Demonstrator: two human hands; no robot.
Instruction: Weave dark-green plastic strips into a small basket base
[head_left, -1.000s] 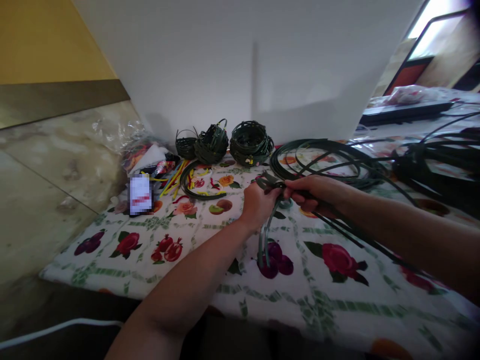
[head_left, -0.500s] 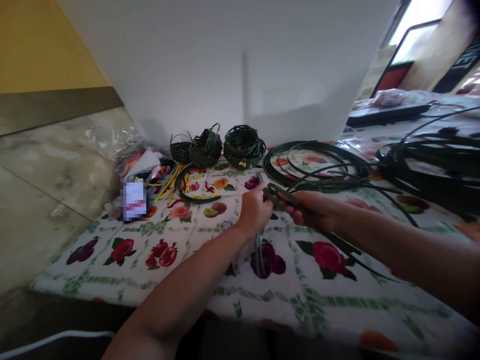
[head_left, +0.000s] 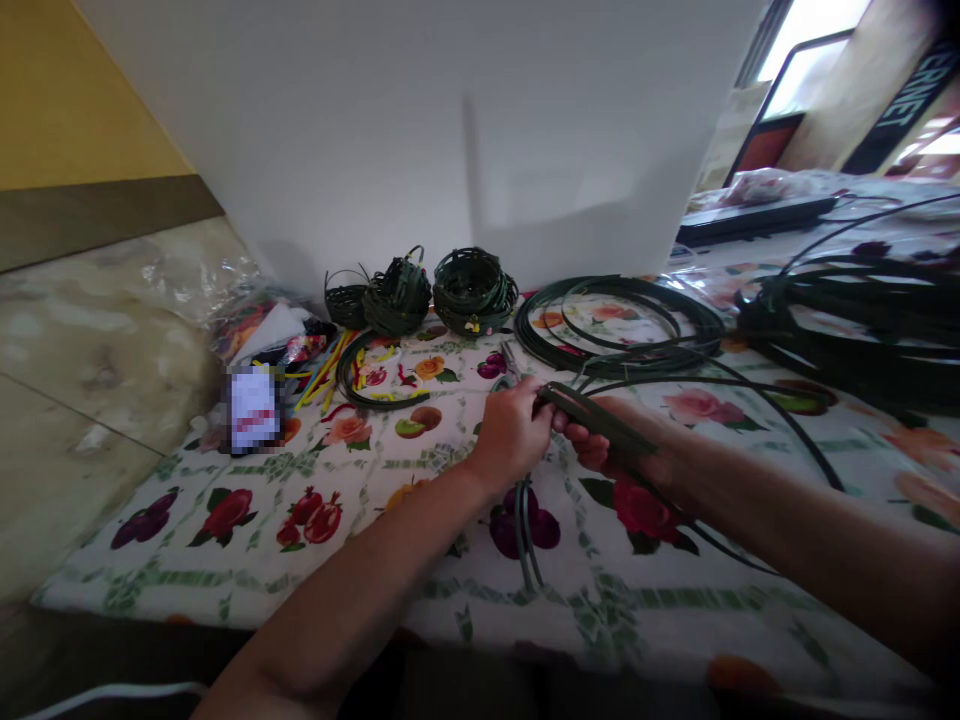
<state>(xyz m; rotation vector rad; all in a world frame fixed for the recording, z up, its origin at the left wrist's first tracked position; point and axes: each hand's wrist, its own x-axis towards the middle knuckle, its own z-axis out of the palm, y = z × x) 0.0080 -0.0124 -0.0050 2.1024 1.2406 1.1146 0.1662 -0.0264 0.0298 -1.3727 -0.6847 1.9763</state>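
Observation:
My left hand [head_left: 512,432] and my right hand [head_left: 616,447] meet over the fruit-print tablecloth [head_left: 352,500], both closed around a bundle of dark green flat strips [head_left: 592,415]. The bundle's ends stick out toward the left hand. Two strip ends [head_left: 525,530] hang down from the left hand onto the cloth. Longer strips trail off to the right past my right forearm.
Three small dark green woven baskets [head_left: 472,290] stand at the back by the white wall. A large coil of strips [head_left: 615,325] lies behind my hands, a bigger heap [head_left: 855,320] at the right. Coloured strips [head_left: 330,365], a small coil [head_left: 367,375] and plastic bags [head_left: 247,320] lie at the left.
Both hands have moved slightly toward me and lower with the bundle. The bundle now lies straighter between them, and the view has shifted left.

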